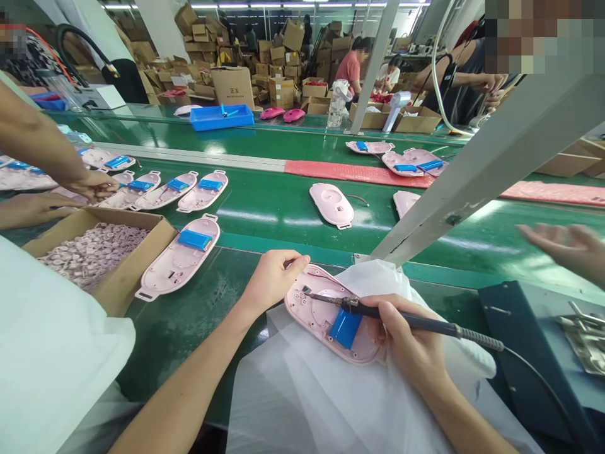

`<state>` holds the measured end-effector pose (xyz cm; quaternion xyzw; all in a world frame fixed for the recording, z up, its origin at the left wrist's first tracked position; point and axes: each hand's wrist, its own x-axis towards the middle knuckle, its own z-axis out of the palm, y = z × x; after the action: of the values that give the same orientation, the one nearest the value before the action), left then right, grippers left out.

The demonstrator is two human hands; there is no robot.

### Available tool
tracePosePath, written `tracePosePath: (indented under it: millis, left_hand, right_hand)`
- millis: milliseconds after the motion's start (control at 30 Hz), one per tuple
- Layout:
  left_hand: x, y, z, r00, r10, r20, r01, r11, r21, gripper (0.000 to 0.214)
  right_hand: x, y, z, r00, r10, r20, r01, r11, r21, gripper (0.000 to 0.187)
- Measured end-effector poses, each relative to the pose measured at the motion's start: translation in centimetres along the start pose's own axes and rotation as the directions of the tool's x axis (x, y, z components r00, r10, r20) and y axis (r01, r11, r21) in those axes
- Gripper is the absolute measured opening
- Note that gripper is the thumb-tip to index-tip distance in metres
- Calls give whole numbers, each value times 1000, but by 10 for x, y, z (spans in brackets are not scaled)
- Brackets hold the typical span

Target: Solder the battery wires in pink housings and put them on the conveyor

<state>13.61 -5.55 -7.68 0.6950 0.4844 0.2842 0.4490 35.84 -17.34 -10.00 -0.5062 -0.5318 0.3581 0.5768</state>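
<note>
In front of me a pink plastic shell (307,309) lies tilted on a white translucent sheet (283,397). My left hand (273,277) pinches its upper left rim between thumb and fingers. A soldering iron (406,317) is in my right hand (416,347), its tip over the small parts at the shell's left end. The heel and fingers of that hand rest by the shell's right end. Inside the shell sits a blue battery pack (346,326), and a thin dark wire runs along the far rim.
Another pink shell (161,271) with a battery lies left, beside a cardboard box (137,265) of small pink parts. More shells (331,203) lie on the green conveyor (265,208). A slanted metal post (454,170) and a dark blue unit (515,340) stand right. Co-workers' hands (94,186) reach in from both sides.
</note>
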Motion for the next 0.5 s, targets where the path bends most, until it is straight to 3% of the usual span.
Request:
tracePosePath:
  millis: [500]
  left_hand:
    - [-2,3,0,1000,-10,1,10,1000,-29,44]
  right_hand:
    - [0,-3,0,1000,19,-20,-19,1000,-16,35]
